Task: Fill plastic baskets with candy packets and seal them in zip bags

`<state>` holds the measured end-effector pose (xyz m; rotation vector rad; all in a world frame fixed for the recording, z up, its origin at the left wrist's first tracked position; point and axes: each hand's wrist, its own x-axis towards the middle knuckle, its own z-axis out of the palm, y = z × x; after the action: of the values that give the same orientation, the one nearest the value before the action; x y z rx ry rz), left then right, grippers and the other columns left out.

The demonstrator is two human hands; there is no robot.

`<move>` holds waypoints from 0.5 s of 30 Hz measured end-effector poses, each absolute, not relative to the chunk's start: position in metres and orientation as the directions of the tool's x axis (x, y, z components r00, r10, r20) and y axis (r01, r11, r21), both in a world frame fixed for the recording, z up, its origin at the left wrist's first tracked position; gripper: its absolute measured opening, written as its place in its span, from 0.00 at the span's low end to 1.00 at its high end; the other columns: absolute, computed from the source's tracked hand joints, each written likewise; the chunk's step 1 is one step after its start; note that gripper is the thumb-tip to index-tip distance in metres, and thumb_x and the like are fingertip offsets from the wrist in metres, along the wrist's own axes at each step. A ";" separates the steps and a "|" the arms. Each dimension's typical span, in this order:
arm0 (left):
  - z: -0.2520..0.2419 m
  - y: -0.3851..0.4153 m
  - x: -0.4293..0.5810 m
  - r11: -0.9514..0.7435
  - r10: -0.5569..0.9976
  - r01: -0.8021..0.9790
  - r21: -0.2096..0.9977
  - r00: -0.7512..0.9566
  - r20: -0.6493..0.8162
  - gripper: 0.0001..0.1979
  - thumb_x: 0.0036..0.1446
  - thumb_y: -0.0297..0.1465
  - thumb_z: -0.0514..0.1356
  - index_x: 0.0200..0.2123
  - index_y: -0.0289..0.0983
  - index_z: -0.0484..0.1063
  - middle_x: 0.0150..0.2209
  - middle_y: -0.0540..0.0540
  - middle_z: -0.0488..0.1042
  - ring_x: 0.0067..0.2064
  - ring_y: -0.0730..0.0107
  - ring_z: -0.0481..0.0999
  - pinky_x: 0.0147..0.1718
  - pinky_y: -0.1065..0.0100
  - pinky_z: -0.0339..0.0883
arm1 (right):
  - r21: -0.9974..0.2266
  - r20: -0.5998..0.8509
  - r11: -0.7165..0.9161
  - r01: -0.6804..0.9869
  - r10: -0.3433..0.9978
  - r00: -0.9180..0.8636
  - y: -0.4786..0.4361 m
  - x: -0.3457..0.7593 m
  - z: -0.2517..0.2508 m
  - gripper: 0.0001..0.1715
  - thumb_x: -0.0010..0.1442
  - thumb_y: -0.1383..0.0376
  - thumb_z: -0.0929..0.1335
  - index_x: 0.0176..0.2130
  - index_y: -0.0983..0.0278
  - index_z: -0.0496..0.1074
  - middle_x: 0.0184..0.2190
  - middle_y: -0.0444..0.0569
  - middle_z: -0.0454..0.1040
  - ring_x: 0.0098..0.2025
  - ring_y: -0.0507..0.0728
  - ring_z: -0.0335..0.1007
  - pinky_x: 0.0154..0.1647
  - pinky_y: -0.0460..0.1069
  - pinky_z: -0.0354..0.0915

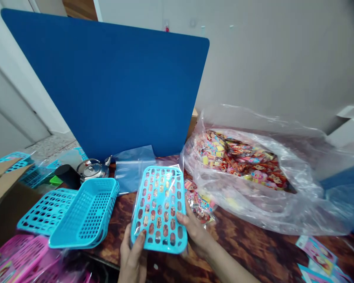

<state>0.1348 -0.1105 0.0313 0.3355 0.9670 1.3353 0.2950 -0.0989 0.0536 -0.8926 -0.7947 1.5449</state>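
Note:
Between my two hands is a light blue plastic basket with a slotted lid [160, 199], in what looks like a clear plastic wrapping. Colourful printed pieces show through its slots. My left hand [132, 251] grips the near left corner, thumb on top. On the right edge, my right hand [194, 230] holds it with the thumb over the rim; its other fingers are mostly hidden underneath. Just right of the basket lie small printed packets [199, 204]. Flat clear bags [129, 173] lie behind it to the left.
Nested blue baskets [85, 212] and slotted blue lids [48, 210] stand left, with pink baskets [23, 259] below. A kettle [93, 171] is behind them. A large clear sack [253, 196] of printed packets fills the right. Printed cards [320, 253] lie front right. A blue board [112, 86] stands behind.

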 end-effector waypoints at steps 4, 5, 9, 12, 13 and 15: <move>0.025 -0.111 0.137 0.232 0.912 -0.681 0.694 -0.096 -0.399 0.28 0.44 0.40 0.68 0.48 0.41 0.66 0.38 0.46 0.78 0.39 0.58 0.78 0.41 0.61 0.71 | -0.858 -0.112 -0.128 -0.498 0.992 -0.062 -0.108 0.284 0.050 0.46 0.54 0.54 0.69 0.64 0.56 0.45 0.54 0.51 0.67 0.58 0.62 0.59 0.56 0.62 0.57; 0.023 -0.112 0.138 0.226 0.910 -0.687 0.691 -0.105 -0.402 0.27 0.45 0.41 0.67 0.49 0.41 0.66 0.37 0.46 0.78 0.38 0.59 0.78 0.41 0.61 0.71 | -0.860 -0.105 -0.118 -0.497 0.993 -0.055 -0.110 0.283 0.048 0.47 0.54 0.54 0.69 0.64 0.55 0.45 0.55 0.51 0.66 0.59 0.62 0.58 0.56 0.62 0.57; 0.018 -0.115 0.140 0.218 0.909 -0.696 0.685 -0.110 -0.401 0.29 0.47 0.43 0.65 0.52 0.42 0.64 0.37 0.47 0.77 0.38 0.60 0.78 0.42 0.60 0.70 | -0.865 -0.084 -0.078 -0.496 0.996 -0.009 -0.112 0.281 0.043 0.51 0.51 0.55 0.70 0.65 0.54 0.43 0.56 0.50 0.65 0.59 0.62 0.57 0.58 0.62 0.55; 0.021 -0.113 0.133 0.204 0.942 -0.600 0.774 -0.094 -0.321 0.28 0.48 0.44 0.64 0.51 0.42 0.66 0.40 0.44 0.77 0.42 0.57 0.76 0.43 0.60 0.69 | -0.834 -0.134 -0.115 -0.540 0.991 -0.005 -0.108 0.284 0.044 0.51 0.50 0.56 0.71 0.64 0.55 0.43 0.54 0.51 0.67 0.57 0.63 0.60 0.55 0.62 0.58; 0.021 -0.111 0.128 0.198 0.957 -0.512 0.836 -0.083 -0.277 0.26 0.47 0.43 0.65 0.49 0.41 0.67 0.41 0.44 0.76 0.43 0.56 0.76 0.44 0.61 0.69 | -0.815 -0.157 -0.137 -0.563 0.988 -0.013 -0.106 0.285 0.045 0.50 0.51 0.56 0.70 0.64 0.55 0.44 0.53 0.51 0.68 0.55 0.64 0.63 0.53 0.62 0.61; 0.021 -0.107 0.113 0.168 0.979 -0.268 0.949 -0.071 -0.193 0.22 0.45 0.39 0.67 0.44 0.39 0.72 0.42 0.44 0.76 0.45 0.56 0.74 0.46 0.64 0.67 | -0.783 -0.193 -0.170 -0.599 0.981 -0.027 -0.103 0.286 0.048 0.46 0.52 0.55 0.68 0.64 0.55 0.45 0.52 0.51 0.69 0.51 0.64 0.67 0.48 0.61 0.65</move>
<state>0.1131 -0.1066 0.0211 0.8355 1.1624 1.2552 0.2863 -0.1029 0.0478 -0.8643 -0.5988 1.5563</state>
